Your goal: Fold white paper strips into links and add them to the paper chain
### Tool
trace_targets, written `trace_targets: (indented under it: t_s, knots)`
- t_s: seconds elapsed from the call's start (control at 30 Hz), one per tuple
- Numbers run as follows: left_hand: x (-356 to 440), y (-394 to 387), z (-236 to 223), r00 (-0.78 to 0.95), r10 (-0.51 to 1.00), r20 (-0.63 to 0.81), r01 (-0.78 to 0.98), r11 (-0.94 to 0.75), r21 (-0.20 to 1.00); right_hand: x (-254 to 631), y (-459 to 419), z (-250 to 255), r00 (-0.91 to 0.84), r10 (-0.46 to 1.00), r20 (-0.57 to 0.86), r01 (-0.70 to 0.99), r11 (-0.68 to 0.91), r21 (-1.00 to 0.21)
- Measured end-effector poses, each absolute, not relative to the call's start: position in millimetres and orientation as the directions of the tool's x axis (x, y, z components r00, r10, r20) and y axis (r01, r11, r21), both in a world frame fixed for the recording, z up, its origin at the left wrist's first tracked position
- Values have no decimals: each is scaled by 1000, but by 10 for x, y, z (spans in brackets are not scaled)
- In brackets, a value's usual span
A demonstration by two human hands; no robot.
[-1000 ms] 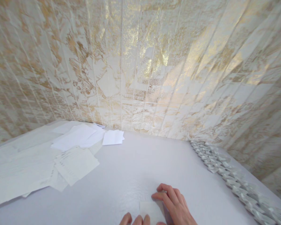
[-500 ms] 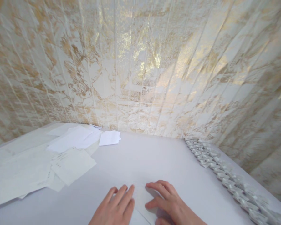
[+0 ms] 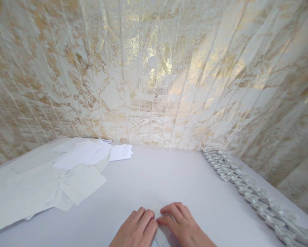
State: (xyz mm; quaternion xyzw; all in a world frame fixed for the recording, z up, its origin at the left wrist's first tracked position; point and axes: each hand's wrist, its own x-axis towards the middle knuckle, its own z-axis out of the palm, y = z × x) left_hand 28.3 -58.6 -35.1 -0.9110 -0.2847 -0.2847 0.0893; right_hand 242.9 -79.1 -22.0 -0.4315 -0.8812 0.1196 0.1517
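At the bottom middle of the white table (image 3: 169,171), my left hand (image 3: 137,230) and my right hand (image 3: 183,228) lie side by side, fingertips almost touching. Both press flat, fingers stretched forward, on a small white sheet of paper (image 3: 160,236) that is mostly hidden under them. Neither hand wraps round anything.
A loose heap of white paper sheets (image 3: 77,171) covers the left part of the table. One small folded paper (image 3: 120,152) lies near the back wall. A long row of several folded white paper pieces (image 3: 246,192) runs along the right edge. A gold-and-white patterned wall (image 3: 154,75) stands close behind.
My left hand has come up from the bottom edge onto the paper. Both hands have drawn together until the fingertips nearly meet, covering more of the sheet.
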Motion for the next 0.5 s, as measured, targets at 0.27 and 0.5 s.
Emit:
trace_targets:
  t_s: [0.27,0.5]
  knots:
    - [248,-587,-261,696,475,538,579,-815,-29,2413,-795,-92,-587,803,103,738,583,-341]
    - [255,-628,-180,715,486,502,562,-827,-1,2369,-849,106,-552,834,26,748,508,-426]
